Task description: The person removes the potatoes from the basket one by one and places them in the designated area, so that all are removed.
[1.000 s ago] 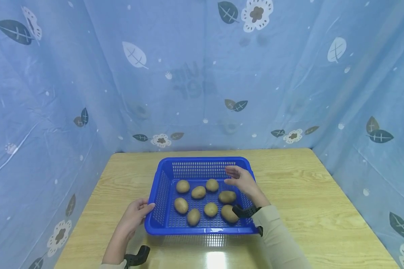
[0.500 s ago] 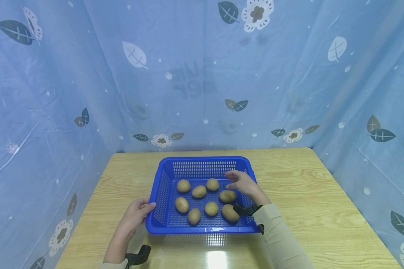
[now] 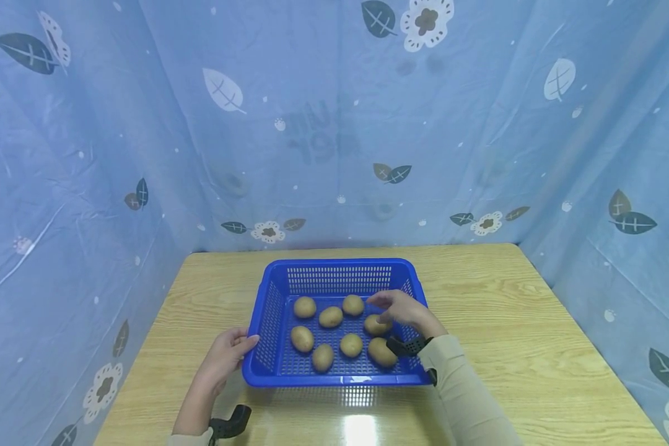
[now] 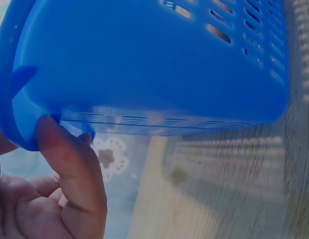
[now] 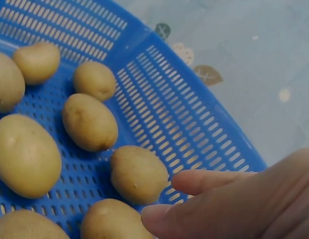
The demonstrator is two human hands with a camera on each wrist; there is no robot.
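Note:
A blue plastic basket (image 3: pixel 342 381) with slotted walls holds several brown potatoes, spread apart on its floor. At its left side, my left hand (image 3: pixel 223 356) grips the rim between thumb and fingers; the left wrist view shows a finger (image 4: pixel 70 164) curled at the rim. My right hand (image 3: pixel 404 310) reaches over the right wall with its fingers apart and loosely bent. It hovers above a potato (image 3: pixel 375 326) and partly covers it. In the right wrist view its thumb and fingertips are close to a potato (image 5: pixel 138 174); whether they touch it cannot be told.
Beneath the basket is a light wooden table (image 3: pixel 507 322). Blue curtains (image 3: pixel 334 124) with leaf and flower prints enclose the back and both sides. A black wrist strap (image 3: pixel 407 347) on the right arm hangs over the basket's right part.
My right hand has come down and slightly nearer inside the basket, towards the potato at the right. My left hand stays on the rim.

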